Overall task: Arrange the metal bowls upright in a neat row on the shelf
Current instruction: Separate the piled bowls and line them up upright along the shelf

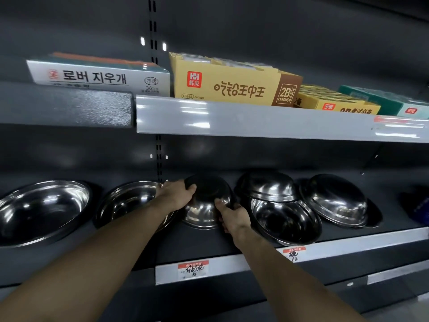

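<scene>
Several shiny metal bowls lie on the dark lower shelf (209, 245). At the left, a large bowl (41, 210) and a second bowl (130, 201) face up, tilted toward me. In the middle, an upturned bowl (206, 205) shows its base; my left hand (177, 194) grips its upper left rim and my right hand (232, 217) grips its lower right rim. To the right, one bowl (285, 221) leans on its side, another bowl (267, 185) lies upside down on top of it, and a third bowl (336, 199) rests tilted, base outward.
The upper shelf (255, 122) hangs close above the bowls, carrying a white eraser box (99, 75), a yellow eraser box (232, 82), smaller yellow boxes (334, 101) and a green box (390, 101). Price tags (192, 269) sit on the lower shelf's front strip.
</scene>
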Demonstrator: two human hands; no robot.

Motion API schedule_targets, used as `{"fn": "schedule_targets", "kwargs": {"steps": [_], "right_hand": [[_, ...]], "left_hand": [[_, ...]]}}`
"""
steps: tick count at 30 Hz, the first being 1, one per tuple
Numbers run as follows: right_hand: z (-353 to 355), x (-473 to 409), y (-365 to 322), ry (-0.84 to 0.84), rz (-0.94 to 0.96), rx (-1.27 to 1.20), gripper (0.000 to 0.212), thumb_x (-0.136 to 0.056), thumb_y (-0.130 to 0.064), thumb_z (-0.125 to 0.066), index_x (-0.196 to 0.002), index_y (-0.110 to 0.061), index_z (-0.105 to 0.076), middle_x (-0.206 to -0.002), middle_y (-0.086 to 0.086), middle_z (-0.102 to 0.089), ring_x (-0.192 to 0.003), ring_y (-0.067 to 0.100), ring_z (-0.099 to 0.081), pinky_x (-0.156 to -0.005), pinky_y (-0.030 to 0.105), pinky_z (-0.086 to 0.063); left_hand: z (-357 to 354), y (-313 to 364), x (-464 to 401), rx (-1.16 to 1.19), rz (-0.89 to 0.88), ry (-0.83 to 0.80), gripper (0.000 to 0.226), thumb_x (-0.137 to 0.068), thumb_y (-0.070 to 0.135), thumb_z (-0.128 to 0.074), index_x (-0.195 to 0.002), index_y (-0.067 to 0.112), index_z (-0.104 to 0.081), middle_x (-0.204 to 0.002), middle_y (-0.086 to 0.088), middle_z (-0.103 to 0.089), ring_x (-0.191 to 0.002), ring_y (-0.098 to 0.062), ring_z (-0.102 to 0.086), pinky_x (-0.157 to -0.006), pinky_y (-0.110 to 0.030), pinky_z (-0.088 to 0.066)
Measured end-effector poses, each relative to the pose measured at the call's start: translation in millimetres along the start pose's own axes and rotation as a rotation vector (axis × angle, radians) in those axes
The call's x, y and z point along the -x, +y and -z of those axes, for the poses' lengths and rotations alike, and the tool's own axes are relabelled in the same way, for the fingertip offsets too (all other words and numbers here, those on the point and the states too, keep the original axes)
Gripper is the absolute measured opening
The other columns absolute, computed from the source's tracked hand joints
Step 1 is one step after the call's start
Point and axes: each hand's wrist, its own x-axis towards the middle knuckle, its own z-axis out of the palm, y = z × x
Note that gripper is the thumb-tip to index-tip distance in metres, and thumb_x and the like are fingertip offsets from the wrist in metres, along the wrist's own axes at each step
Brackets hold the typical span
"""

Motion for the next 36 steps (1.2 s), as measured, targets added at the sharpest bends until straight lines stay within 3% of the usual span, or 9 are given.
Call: {"fn": "schedule_targets", "kwargs": {"steps": [6,10,18,20,23,25,29,33,36], "right_hand": [[-2,13,-10,0.042,0.138,-0.006,0.072,-0.081,-0.050,-0.072,-0.143,-0.021,-0.050,-0.118,-0.001,-0.071,-0.109,0.022,-0.067,-0.103,0.037,-0.051],[4,29,-10,0.079,0.305,-0.060,0.084,-0.086,-0.019,-0.074,-0.155,-0.035,-0.027,-0.092,-0.017,-0.063,-0.077,-0.003,-0.058,-0.084,0.002,-0.045],[11,56,-9,0.250,0.286,-0.264,0.053,-0.096,-0.017,-0.042,-0.144,-0.038,-0.047,-0.131,0.009,-0.065,-0.115,0.027,-0.062,-0.109,0.045,-0.046],[12,60,-10,0.223,0.223,-0.375,0.043,-0.098,-0.027,-0.041,-0.137,-0.029,-0.057,-0.132,0.010,-0.065,-0.112,0.025,-0.062,-0.107,0.043,-0.046],[14,66,-10,0.223,0.171,-0.380,0.052,-0.098,-0.051,-0.040,-0.135,-0.021,-0.060,-0.135,0.003,-0.063,-0.128,0.024,-0.056,-0.113,0.045,-0.041],[15,68,-10,0.245,0.159,-0.367,0.045,-0.096,-0.051,-0.046,-0.125,-0.022,-0.066,-0.118,0.000,-0.069,-0.111,0.022,-0.063,-0.101,0.043,-0.051],[21,70,-12,0.248,0.148,-0.373,0.020,-0.093,-0.024,-0.050,-0.077,-0.018,-0.060,-0.059,0.002,-0.053,-0.045,0.014,-0.046,-0.041,0.024,-0.041],[25,71,-13,0.245,0.166,-0.297,0.022,-0.090,-0.016,-0.047,-0.072,-0.016,-0.059,-0.054,0.003,-0.057,-0.040,0.014,-0.046,-0.040,0.024,-0.039],[23,71,-12,0.275,0.169,-0.246,0.022,-0.090,-0.017,-0.047,-0.072,-0.014,-0.060,-0.055,0.004,-0.061,-0.045,0.018,-0.052,-0.047,0.029,-0.046]], "left_hand": [[9,-14,8,0.377,0.017,0.032,0.064,-0.097,0.059,-0.039,-0.147,0.020,-0.044,-0.144,-0.010,-0.054,-0.134,-0.031,-0.048,-0.112,-0.037,-0.037],[9,-13,12,0.600,-0.009,0.052,0.061,-0.096,0.060,-0.039,-0.143,0.022,-0.048,-0.144,-0.006,-0.054,-0.135,-0.028,-0.048,-0.105,-0.031,-0.034],[29,-6,27,1.126,0.148,0.038,0.093,-0.074,0.086,-0.022,-0.125,0.020,-0.063,-0.131,-0.007,-0.063,-0.125,-0.030,-0.055,-0.114,-0.047,-0.035],[33,-8,32,1.076,0.129,0.044,0.085,-0.080,0.081,-0.029,-0.126,0.018,-0.063,-0.128,-0.007,-0.063,-0.123,-0.030,-0.056,-0.112,-0.047,-0.039],[27,-10,37,0.955,0.028,0.094,0.030,-0.095,0.047,-0.053,-0.100,0.021,-0.068,-0.107,-0.003,-0.069,-0.112,-0.025,-0.062,-0.101,-0.035,-0.045],[22,-13,41,0.872,-0.017,0.087,0.015,-0.095,0.034,-0.058,-0.096,0.023,-0.068,-0.100,0.001,-0.069,-0.104,-0.021,-0.063,-0.088,-0.029,-0.042],[21,-20,50,0.727,-0.057,0.040,0.028,-0.097,0.033,-0.056,-0.116,0.016,-0.067,-0.108,-0.006,-0.073,-0.105,-0.025,-0.066,-0.097,-0.036,-0.049],[23,-30,58,0.529,-0.077,0.024,0.035,-0.097,0.046,-0.051,-0.113,0.018,-0.065,-0.103,-0.002,-0.071,-0.103,-0.023,-0.066,-0.088,-0.030,-0.048],[26,-37,62,0.294,-0.105,0.044,0.054,-0.098,0.055,-0.041,-0.127,0.013,-0.060,-0.126,-0.007,-0.062,-0.120,-0.027,-0.057,-0.101,-0.035,-0.044]]}}
